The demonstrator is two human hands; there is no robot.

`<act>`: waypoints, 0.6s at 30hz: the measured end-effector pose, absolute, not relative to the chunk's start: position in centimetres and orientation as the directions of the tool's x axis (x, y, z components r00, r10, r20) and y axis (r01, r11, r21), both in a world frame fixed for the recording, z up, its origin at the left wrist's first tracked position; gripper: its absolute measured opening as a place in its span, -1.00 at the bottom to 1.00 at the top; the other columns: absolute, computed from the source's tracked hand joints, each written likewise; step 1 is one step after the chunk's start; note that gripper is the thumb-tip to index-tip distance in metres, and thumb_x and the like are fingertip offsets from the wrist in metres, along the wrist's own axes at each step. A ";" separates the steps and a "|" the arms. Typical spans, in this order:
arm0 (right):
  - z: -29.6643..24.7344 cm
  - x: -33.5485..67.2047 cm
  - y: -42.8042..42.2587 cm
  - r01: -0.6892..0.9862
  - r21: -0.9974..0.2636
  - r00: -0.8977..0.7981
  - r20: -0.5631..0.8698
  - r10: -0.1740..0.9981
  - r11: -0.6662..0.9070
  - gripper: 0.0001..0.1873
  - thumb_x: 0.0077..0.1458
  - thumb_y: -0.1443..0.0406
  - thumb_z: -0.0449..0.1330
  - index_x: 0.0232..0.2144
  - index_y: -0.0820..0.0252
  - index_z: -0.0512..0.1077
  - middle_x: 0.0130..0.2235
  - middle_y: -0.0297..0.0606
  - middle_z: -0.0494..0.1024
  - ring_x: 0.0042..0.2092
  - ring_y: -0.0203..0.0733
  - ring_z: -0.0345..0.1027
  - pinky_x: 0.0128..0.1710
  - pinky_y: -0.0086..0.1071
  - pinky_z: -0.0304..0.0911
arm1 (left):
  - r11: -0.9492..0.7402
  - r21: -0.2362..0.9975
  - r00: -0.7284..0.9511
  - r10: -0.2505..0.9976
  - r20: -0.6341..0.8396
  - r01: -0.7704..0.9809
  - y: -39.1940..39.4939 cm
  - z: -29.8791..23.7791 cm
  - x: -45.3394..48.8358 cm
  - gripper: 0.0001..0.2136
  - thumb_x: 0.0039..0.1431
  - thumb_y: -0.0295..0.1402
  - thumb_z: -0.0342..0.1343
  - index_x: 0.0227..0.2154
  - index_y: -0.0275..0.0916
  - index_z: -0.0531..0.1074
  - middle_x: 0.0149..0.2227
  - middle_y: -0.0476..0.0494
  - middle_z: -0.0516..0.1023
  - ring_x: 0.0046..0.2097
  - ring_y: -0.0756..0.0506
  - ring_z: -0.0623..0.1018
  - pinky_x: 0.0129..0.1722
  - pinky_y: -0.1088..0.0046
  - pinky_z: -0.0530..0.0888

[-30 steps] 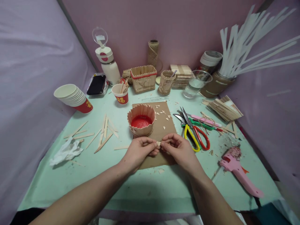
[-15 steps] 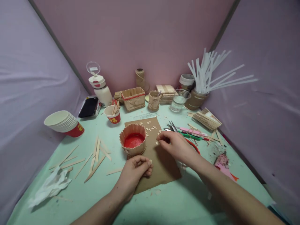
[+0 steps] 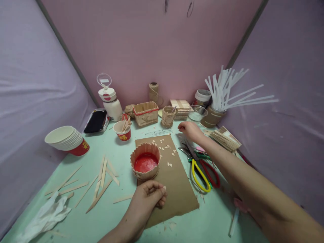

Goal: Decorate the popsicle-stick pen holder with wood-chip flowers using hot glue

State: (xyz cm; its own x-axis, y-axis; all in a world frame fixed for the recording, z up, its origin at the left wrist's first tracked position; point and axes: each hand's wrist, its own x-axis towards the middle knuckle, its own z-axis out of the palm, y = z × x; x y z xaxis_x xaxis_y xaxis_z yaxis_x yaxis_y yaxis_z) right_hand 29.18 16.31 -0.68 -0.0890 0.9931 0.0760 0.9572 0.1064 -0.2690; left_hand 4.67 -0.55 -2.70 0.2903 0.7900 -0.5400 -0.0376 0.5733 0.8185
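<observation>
At the left of the frame, stacked cups (image 3: 78, 145) are lying on their side on the worktop (image 3: 83, 222), and a crumpled tissue (image 3: 48, 214) is resting in the lower left. Right of these, thin strips (image 3: 104, 170) are lying scattered, and a bottle (image 3: 113, 109) is standing above them.

In the middle of the frame, the bowl (image 3: 146, 162) is sitting upright with its red inside facing us, partly over the left edge of the brown mat (image 3: 178, 189). Just below it we are keeping our left hand (image 3: 149, 197) curled, thumb and forefinger pinching one small chip (image 3: 164, 188). Loose chips (image 3: 169, 164) are lying across the upper part of the mat.

Right of the mat, our right hand (image 3: 191, 131) is hovering over the worktop with its fingertips drawn together; we cannot tell whether it is holding anything. It is hanging near the scissors (image 3: 191, 149), below the glass (image 3: 195, 116). At the far right, our forearm is mostly hiding a pink tool (image 3: 241, 205).

By our judgement, we are handling a single chip, keeping it apart from the rest. The next move seems to be calling for a light, steady pinch on the left and for clearing the scissors' blades and the glass on the right.
</observation>
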 end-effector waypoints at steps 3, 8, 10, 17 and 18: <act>-1.3 29.9 18.3 0.962 -0.233 -0.134 0.060 0.989 0.144 -0.80 0.07 0.42 0.13 -0.30 0.22 0.56 -0.23 -0.15 0.62 -0.19 -0.13 0.43 -0.25 -0.43 0.15 | 0.575 0.817 0.289 0.789 -0.542 -0.041 -0.6 -2.8 4.7 -0.70 -0.12 -0.17 0.28 -0.50 -0.32 0.42 -0.50 -0.09 0.51 -0.49 0.04 0.42 -0.44 0.52 0.36; -2.7 29.5 19.9 0.961 -0.192 -0.189 0.053 0.980 0.196 -0.78 0.09 0.39 0.12 -0.28 0.21 0.56 -0.20 -0.15 0.60 -0.16 -0.14 0.41 -0.22 -0.44 0.13 | 0.587 0.810 0.297 0.777 -0.555 -0.022 -0.4 -3.2 4.5 -0.71 -0.13 -0.17 0.28 -0.51 -0.31 0.41 -0.53 -0.08 0.50 -0.50 0.03 0.42 -0.45 0.51 0.35; -3.0 29.3 20.4 0.960 -0.183 -0.203 0.054 0.978 0.210 -0.77 0.12 0.37 0.10 -0.26 0.22 0.56 -0.19 -0.13 0.59 -0.15 -0.14 0.40 -0.21 -0.44 0.12 | 0.589 0.808 0.301 0.773 -0.559 -0.013 -0.3 -3.4 4.5 -0.71 -0.12 -0.16 0.27 -0.52 -0.31 0.41 -0.55 -0.07 0.48 -0.52 0.03 0.41 -0.45 0.51 0.34; -3.5 28.3 21.0 0.950 -0.213 -0.229 0.027 0.973 0.229 -0.79 0.09 0.38 0.10 -0.37 0.27 0.56 -0.24 -0.06 0.57 -0.16 -0.13 0.39 -0.22 -0.43 0.11 | 0.597 0.802 0.309 0.764 -0.566 -0.006 -0.2 -3.7 4.5 -0.72 -0.11 -0.18 0.26 -0.51 -0.30 0.39 -0.58 -0.04 0.46 -0.53 0.03 0.41 -0.45 0.50 0.34; -3.5 28.1 21.0 0.948 -0.230 -0.221 0.028 0.975 0.222 -0.79 0.08 0.40 0.10 -0.39 0.28 0.55 -0.24 -0.03 0.57 -0.16 -0.12 0.38 -0.21 -0.42 0.11 | 0.596 0.803 0.309 0.766 -0.564 -0.009 -0.3 -3.7 4.5 -0.73 -0.10 -0.19 0.25 -0.51 -0.30 0.38 -0.57 -0.04 0.47 -0.52 0.03 0.41 -0.45 0.50 0.34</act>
